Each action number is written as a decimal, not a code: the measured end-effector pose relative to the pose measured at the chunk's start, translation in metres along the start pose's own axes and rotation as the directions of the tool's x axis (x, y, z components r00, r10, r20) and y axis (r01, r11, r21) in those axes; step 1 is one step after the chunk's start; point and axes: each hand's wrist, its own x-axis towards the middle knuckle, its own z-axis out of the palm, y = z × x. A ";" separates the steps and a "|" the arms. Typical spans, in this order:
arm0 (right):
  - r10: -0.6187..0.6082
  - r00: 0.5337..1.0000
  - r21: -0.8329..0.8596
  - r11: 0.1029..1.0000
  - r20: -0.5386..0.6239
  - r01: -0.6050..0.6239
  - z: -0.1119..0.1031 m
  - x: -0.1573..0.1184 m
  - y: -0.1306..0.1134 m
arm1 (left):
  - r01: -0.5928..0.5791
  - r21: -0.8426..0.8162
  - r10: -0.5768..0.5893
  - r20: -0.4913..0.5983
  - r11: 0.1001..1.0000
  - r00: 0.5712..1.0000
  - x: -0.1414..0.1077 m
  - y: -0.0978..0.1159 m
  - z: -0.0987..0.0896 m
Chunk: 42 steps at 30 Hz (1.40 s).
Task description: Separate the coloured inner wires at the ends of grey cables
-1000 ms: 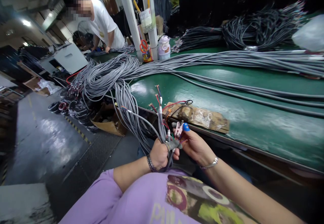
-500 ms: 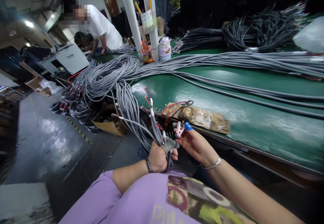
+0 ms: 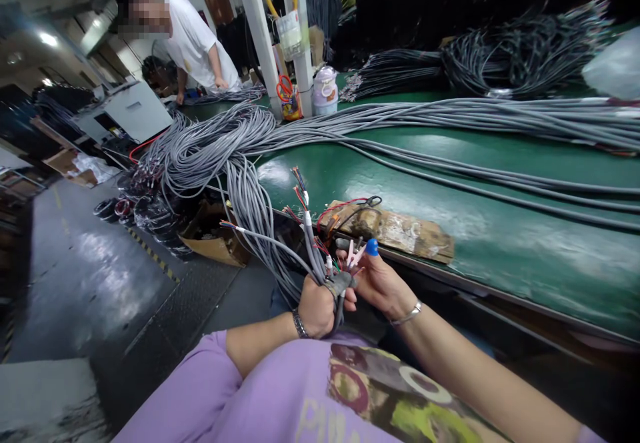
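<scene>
My left hand (image 3: 320, 304) is closed around several grey cables (image 3: 314, 256), with a grey covering on its thumb. Their stripped ends fan out above the fist, showing thin coloured wires (image 3: 300, 189) and white bands. Close beside it, my right hand (image 3: 383, 286) pinches a pale pink clip (image 3: 354, 254), shaped like a clothes peg, between finger and thumb. A blue cover sits on the right thumb tip. The clip is near the wire ends at the left thumb; whether it grips a wire I cannot tell.
A long bundle of grey cables (image 3: 400, 117) runs across the green table (image 3: 450, 176) and hangs over its left edge. A wooden board (image 3: 400, 233) with a red wire lies at the near edge. Behind stand a post (image 3: 257, 36), scissors (image 3: 285, 88) and a person in white (image 3: 195, 39).
My right hand and the pink clip have come slightly closer to my left hand. The held cable ends have shifted a little to the right and upward.
</scene>
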 end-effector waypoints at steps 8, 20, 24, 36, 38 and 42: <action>-0.096 0.978 0.009 0.995 -0.184 0.099 -0.002 0.007 0.002 | 0.021 0.038 -0.021 -0.025 0.999 0.999 -0.002 0.000 -0.001; 0.010 0.999 -0.129 0.992 -0.047 -0.016 0.001 -0.026 -0.009 | 0.003 0.081 -0.006 0.031 0.997 1.000 -0.007 -0.010 -0.018; -0.042 0.995 -0.380 0.925 -0.085 0.006 0.010 -0.040 -0.013 | 0.007 0.158 -0.019 0.074 0.987 0.997 -0.008 -0.013 -0.022; -0.078 0.985 -0.428 0.904 -0.155 0.005 0.007 -0.047 -0.010 | 0.080 0.204 -0.118 0.177 0.976 0.977 -0.011 0.001 -0.023; -0.071 0.979 -0.384 0.923 -0.192 -0.008 0.005 -0.047 -0.006 | 0.052 0.131 -0.068 0.118 0.990 0.991 -0.010 -0.001 -0.023; -0.128 0.977 -0.448 0.893 -0.173 0.038 0.017 -0.048 0.004 | 0.038 0.079 -0.045 0.077 0.996 0.996 -0.008 -0.002 -0.023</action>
